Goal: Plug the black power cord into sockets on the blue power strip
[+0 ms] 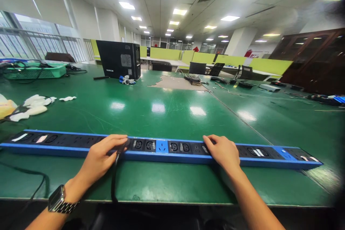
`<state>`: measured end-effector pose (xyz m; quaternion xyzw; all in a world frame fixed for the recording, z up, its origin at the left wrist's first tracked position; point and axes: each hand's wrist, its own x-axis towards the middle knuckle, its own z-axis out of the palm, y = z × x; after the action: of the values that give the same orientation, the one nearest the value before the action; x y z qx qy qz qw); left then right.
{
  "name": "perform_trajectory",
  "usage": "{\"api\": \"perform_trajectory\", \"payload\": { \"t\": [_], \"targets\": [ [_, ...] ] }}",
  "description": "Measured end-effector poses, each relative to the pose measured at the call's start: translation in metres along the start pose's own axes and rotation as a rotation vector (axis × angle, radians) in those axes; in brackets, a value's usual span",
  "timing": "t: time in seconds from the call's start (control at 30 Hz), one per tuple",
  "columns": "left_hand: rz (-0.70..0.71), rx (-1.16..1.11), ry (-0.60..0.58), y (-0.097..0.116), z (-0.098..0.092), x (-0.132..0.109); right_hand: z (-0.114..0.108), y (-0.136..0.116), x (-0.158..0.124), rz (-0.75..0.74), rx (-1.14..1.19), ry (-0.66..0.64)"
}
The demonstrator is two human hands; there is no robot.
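A long blue-and-black power strip (162,146) lies across the green table in front of me, its sockets facing up. My left hand (104,152), with a watch (60,199) on the wrist, is closed over the strip left of its middle. Its fingers hold the end of a black power cord (114,183); the fingers hide the plug, so I cannot tell how far it sits in a socket. Right of the middle, my right hand (223,151) grips the strip, thumb and fingers over its far and near edges.
Behind the strip stands a black computer case (118,59) with a blue-and-white cable bundle (127,80) beside it. A green basket (36,70) of cables is at the far left. White crumpled pieces (37,102) lie nearer. Loose parts (195,79) sit at the back.
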<state>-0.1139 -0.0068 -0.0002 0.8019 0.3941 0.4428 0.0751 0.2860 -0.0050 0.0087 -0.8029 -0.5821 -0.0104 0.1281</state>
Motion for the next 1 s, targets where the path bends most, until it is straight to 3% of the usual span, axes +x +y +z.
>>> {"api": "perform_trajectory", "payload": {
  "t": [0.27,0.47,0.63,0.77,1.0],
  "targets": [
    [0.026,0.009,0.029,0.0,-0.001,0.001,-0.002,-0.002,-0.001,0.012,-0.001,0.005],
    [0.018,-0.03,0.249,0.028,-0.001,0.02,0.001,-0.001,0.001,0.003,-0.009,-0.003],
    [0.081,-0.181,0.074,0.058,0.039,0.041,0.0,0.0,0.001,0.005,-0.008,-0.001],
    [0.096,-0.182,-0.032,0.066,0.075,0.048,-0.001,-0.001,0.0,-0.003,-0.007,0.004],
    [0.158,-0.014,-0.155,0.063,0.084,0.044,-0.003,-0.002,-0.001,0.001,0.003,0.0]
  ]
}}
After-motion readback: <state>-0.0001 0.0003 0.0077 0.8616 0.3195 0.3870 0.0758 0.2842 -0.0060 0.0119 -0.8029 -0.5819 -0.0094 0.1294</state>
